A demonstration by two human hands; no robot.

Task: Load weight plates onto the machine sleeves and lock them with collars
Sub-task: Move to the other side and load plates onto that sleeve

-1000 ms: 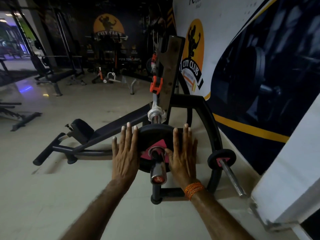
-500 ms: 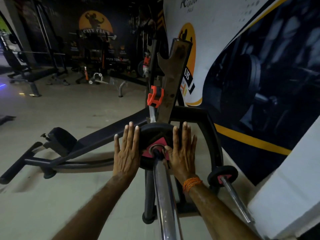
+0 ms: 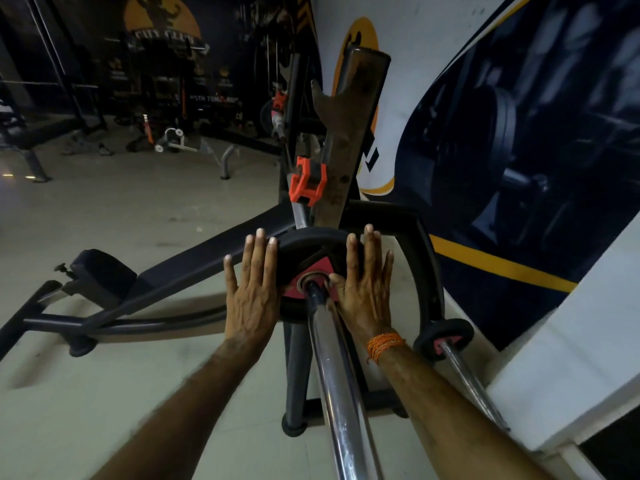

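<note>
A black weight plate with a red hub sits on the chrome sleeve that runs from the bottom of the view up to it. My left hand lies flat against the plate's left side, fingers spread. My right hand lies flat against its right side, thumb near the hub; an orange thread is tied round that wrist. A red collar is clamped on the bar beyond the plate, beside the rusty upright post. A smaller black plate sits on a second chrome sleeve to the right.
The black machine frame curves round the plate on the right. A padded bench arm stretches left over the pale floor. A painted wall stands close on the right. Other gym machines fill the dark background.
The view has come closer along the sleeve, which now runs long through the foreground. Both hands have stayed flat on the plate, which sits further along the sleeve toward the post.
</note>
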